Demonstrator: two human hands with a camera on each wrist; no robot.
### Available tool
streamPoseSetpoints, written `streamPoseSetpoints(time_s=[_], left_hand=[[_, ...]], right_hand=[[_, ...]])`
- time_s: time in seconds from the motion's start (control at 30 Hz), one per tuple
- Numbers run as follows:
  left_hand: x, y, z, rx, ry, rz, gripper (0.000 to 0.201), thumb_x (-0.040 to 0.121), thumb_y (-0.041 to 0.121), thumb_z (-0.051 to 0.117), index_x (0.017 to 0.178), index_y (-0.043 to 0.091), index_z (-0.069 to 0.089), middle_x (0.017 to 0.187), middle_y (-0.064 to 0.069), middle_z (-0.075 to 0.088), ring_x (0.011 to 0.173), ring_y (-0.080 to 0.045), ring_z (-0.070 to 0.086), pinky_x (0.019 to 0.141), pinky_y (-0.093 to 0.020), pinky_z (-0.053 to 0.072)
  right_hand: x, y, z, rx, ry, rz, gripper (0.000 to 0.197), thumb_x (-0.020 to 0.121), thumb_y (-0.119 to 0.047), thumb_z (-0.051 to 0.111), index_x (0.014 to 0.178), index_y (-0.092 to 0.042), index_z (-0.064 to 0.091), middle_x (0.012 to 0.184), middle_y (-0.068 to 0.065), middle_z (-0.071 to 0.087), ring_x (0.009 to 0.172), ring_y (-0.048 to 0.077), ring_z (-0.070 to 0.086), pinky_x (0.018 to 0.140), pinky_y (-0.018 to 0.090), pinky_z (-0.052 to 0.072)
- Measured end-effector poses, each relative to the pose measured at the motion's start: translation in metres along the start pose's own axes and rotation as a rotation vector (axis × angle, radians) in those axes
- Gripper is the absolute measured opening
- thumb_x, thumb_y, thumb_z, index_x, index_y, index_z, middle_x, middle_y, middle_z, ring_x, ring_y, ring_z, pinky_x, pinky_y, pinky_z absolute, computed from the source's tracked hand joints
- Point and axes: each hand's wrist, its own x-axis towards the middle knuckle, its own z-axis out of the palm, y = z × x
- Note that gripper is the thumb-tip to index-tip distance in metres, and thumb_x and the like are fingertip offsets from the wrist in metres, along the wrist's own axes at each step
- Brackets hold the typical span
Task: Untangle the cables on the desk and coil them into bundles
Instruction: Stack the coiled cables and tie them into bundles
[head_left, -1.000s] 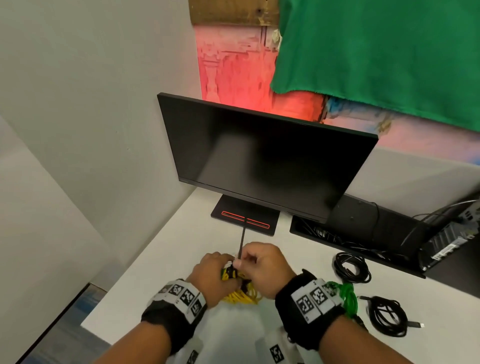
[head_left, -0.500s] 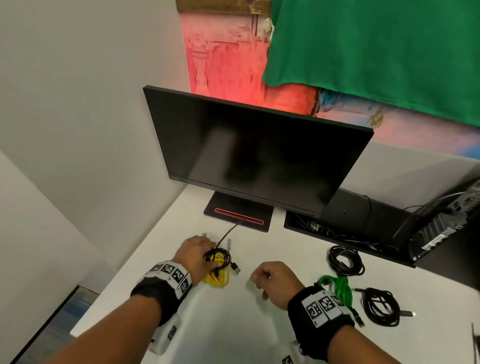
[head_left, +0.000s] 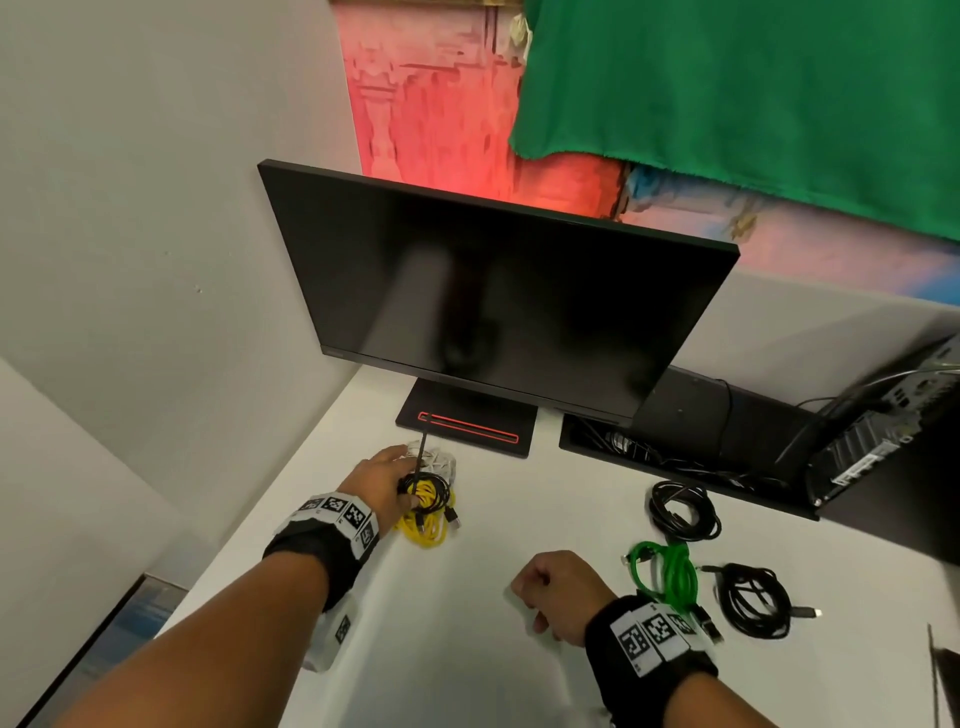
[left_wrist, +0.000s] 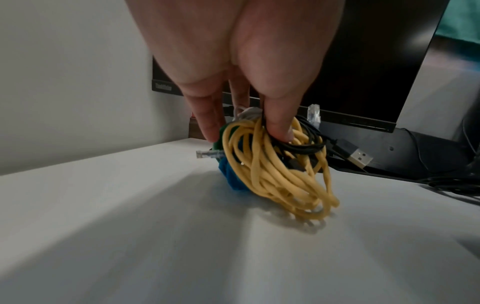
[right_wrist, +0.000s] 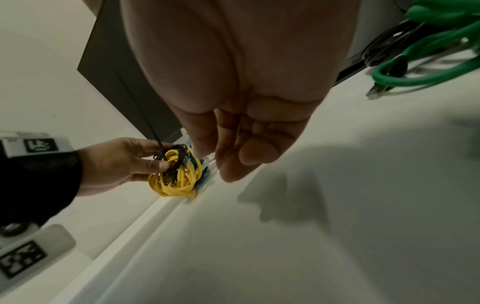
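Note:
My left hand (head_left: 405, 475) grips a tangle near the monitor stand, thumb and fingers pinching its top. The tangle holds a yellow cable (head_left: 423, 525) in loose loops, a thin black USB cable (head_left: 431, 488) and a white cable (head_left: 436, 460). In the left wrist view the yellow cable (left_wrist: 272, 174) hangs onto the desk, with blue and green strands behind it and the USB plug (left_wrist: 359, 158) sticking out right. My right hand (head_left: 530, 597) hovers apart from the tangle, fingers curled, holding nothing. The right wrist view shows the left hand (right_wrist: 161, 158) on the yellow cable (right_wrist: 176, 181).
Three coiled bundles lie on the white desk (head_left: 493, 665) at the right: a black one (head_left: 683, 512), a green one (head_left: 667, 571) and another black one (head_left: 756, 597). A monitor (head_left: 493, 296) stands behind, with a cable tray (head_left: 675, 457) and a small computer (head_left: 872, 452).
My right hand let go of the tangle and drew back toward me and to the right. The left hand kept the tangle and moved it left, toward the monitor stand.

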Motion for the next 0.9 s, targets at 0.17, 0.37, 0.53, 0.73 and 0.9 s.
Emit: streamPoseSetpoints(time_s=[0.17, 0.37, 0.53, 0.73, 0.9], left_hand=[[0.004, 0.006, 0.0, 0.018, -0.019, -0.004, 0.064, 0.087, 0.026, 0.07, 0.145, 0.03, 0.043, 0.16, 0.006, 0.024, 0.14, -0.022, 0.035, 0.114, -0.03, 0.03], [-0.012, 0.012, 0.001, -0.099, 0.011, -0.083, 0.099, 0.076, 0.038, 0.079, 0.153, 0.037, 0.017, 0.164, 0.003, 0.001, 0.144, -0.027, 0.03, 0.114, -0.042, 0.034], [-0.041, 0.021, 0.013, -0.174, 0.175, -0.153, 0.101, 0.077, 0.042, 0.077, 0.154, 0.031, 0.014, 0.163, -0.003, 0.007, 0.144, -0.033, 0.026, 0.114, -0.047, 0.032], [-0.059, 0.047, 0.032, -0.097, 0.161, -0.187, 0.084, 0.082, 0.044, 0.07, 0.152, 0.034, 0.025, 0.162, -0.004, 0.014, 0.141, -0.033, 0.03, 0.109, -0.045, 0.037], [-0.07, 0.047, 0.029, -0.15, 0.282, -0.228, 0.078, 0.08, 0.036, 0.073, 0.148, 0.029, 0.036, 0.157, -0.006, 0.026, 0.137, -0.035, 0.034, 0.107, -0.049, 0.038]], right_hand=[[-0.005, -0.003, 0.008, -0.046, -0.047, 0.01, 0.022, 0.095, -0.029, 0.059, 0.093, -0.009, 0.067, 0.086, 0.014, 0.071, 0.068, 0.021, 0.071, 0.046, 0.018, 0.042], [-0.025, -0.003, -0.031, 0.038, 0.018, -0.102, 0.011, 0.091, -0.029, 0.065, 0.087, -0.019, 0.07, 0.075, -0.006, 0.068, 0.058, 0.014, 0.067, 0.045, 0.013, 0.042], [-0.002, 0.018, -0.135, -0.44, 0.483, 0.077, 0.021, 0.09, -0.043, 0.064, 0.094, -0.023, 0.065, 0.101, -0.002, 0.068, 0.082, 0.015, 0.065, 0.074, 0.028, 0.051], [0.038, 0.045, -0.163, -0.772, 0.203, 0.195, 0.029, 0.081, -0.048, 0.067, 0.096, -0.023, 0.068, 0.099, -0.001, 0.068, 0.09, 0.021, 0.064, 0.082, 0.033, 0.056], [0.043, 0.062, -0.17, -0.752, 0.234, 0.151, 0.015, 0.077, -0.035, 0.069, 0.086, -0.025, 0.062, 0.092, -0.002, 0.066, 0.086, 0.021, 0.064, 0.081, 0.034, 0.057]])
